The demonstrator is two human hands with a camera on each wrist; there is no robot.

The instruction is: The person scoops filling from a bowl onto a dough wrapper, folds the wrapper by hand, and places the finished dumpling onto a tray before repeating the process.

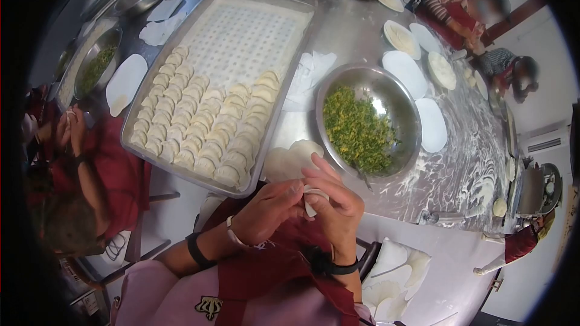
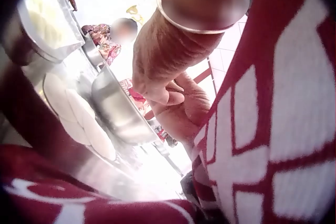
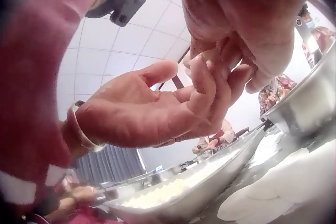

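Note:
Both hands meet in front of the chest, above the table's near edge. Between their fingertips is a small pale dumpling [image 1: 312,200], its white dough edge showing and the rest hidden by fingers. My right hand [image 1: 337,208] holds it from the right with the thumb along it. From the other side my left hand [image 1: 266,212] pinches it. In the right wrist view the left hand's fingers [image 3: 202,92] curl up to the dough, under the right hand [image 3: 247,19]. Round dough wrappers [image 1: 296,160] lie just beyond the hands.
A metal tray [image 1: 220,190] of dumplings in rows stands ahead to the left. Right of it is a steel bowl [image 1: 411,145] of green and yellow filling with a utensil. White plates [image 1: 432,124] and floury smears [image 1: 459,157] lie further right. Other people sit around the table.

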